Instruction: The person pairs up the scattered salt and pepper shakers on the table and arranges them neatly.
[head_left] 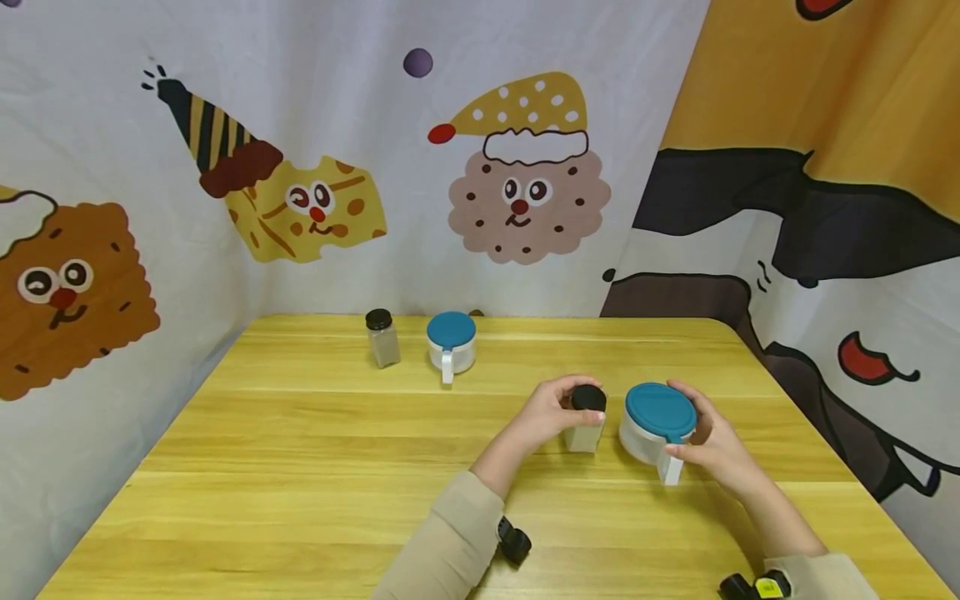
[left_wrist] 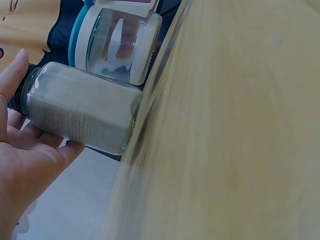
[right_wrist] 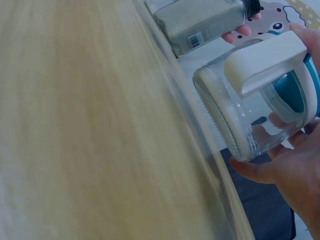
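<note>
My left hand holds a square seasoning jar by its black lid, thumb on the near side and fingers behind. Pale powder fills much of that jar. To its right, my right hand grips a round clear seasoning pot from its right side. This pot has a blue lid and a white handle facing me; a pale layer lies at its bottom. The two containers stand close together but apart. Whether their bases touch the table, I cannot tell.
Toward the back of the wooden table stand another black-lidded jar and another blue-lidded pot with a white handle. A curtain printed with cartoon figures hangs behind the table.
</note>
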